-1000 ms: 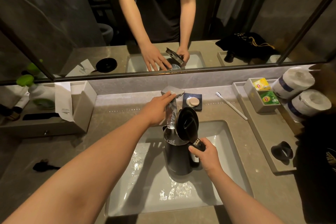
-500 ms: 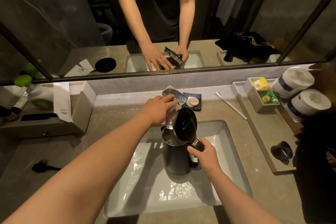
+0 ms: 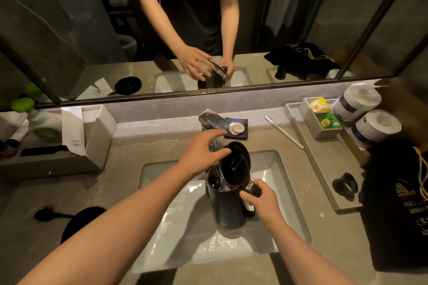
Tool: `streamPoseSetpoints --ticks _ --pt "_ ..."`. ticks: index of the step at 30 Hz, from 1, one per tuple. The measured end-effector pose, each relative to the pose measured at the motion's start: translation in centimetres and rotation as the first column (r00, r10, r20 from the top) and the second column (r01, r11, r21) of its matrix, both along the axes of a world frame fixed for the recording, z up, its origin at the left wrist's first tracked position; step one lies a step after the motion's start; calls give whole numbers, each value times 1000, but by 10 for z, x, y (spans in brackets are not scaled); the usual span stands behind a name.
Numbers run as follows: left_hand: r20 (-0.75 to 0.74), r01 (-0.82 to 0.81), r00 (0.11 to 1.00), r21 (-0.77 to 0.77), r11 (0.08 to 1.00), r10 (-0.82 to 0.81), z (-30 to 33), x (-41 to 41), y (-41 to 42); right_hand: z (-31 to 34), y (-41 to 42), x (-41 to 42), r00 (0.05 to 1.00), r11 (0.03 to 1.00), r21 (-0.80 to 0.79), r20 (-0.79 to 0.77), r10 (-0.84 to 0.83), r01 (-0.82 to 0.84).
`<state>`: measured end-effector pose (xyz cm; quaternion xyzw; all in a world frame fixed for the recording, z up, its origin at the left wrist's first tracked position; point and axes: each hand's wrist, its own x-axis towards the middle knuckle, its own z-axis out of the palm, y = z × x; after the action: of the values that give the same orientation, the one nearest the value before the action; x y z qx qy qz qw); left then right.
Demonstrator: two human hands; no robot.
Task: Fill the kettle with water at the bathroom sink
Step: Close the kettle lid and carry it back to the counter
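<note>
A dark kettle (image 3: pixel 228 207) stands upright in the white sink basin (image 3: pixel 280 180), its round lid (image 3: pixel 236 164) hinged open and water visible inside. My right hand (image 3: pixel 262 200) grips the kettle's handle at the right. My left hand (image 3: pixel 202 154) hovers with fingers spread just left of the open lid, below the chrome faucet (image 3: pixel 212 120). It holds nothing. No water stream shows from the spout.
A soap dish with round soap (image 3: pixel 237 127) and a toothbrush (image 3: pixel 283 132) lie behind the basin. A tray (image 3: pixel 322 173) with tea bags, two paper rolls (image 3: pixel 370 125) and a black bag (image 3: pixel 398 203) sit right. The black kettle base (image 3: pixel 76 222) and a grey box (image 3: pixel 92 146) sit left.
My left hand came off the faucet lever and drew back toward the kettle lid. The water stream that ran into the kettle has stopped. The kettle stays in the basin.
</note>
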<state>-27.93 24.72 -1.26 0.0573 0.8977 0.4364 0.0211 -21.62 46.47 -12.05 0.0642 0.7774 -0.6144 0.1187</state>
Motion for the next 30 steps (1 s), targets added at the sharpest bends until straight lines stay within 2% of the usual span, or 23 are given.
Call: streamPoseSetpoints --ticks 3,5,11,16,22,30 --pt "-54 3 999 -54 999 -6 1 7 11 6 13 9 1000 1000 6 -19 -1 2" --pt "-20 -33 999 -41 999 33 1 13 14 15 22 15 999 1000 15 -38 2 -2" --pt "60 -153 987 91 984 148 4 34 22 52 40 26 994 1000 -5 -108 -27 27" --pt "116 -167 982 144 975 151 10 46 32 79 49 32 985 998 -41 -160 -60 54" --pt "247 -285 945 299 911 214 27 52 36 96 51 36 974 995 -62 -209 -89 78" --pt "309 -336 926 418 844 216 35 77 30 111 41 42 970 996 -82 -238 -54 35"
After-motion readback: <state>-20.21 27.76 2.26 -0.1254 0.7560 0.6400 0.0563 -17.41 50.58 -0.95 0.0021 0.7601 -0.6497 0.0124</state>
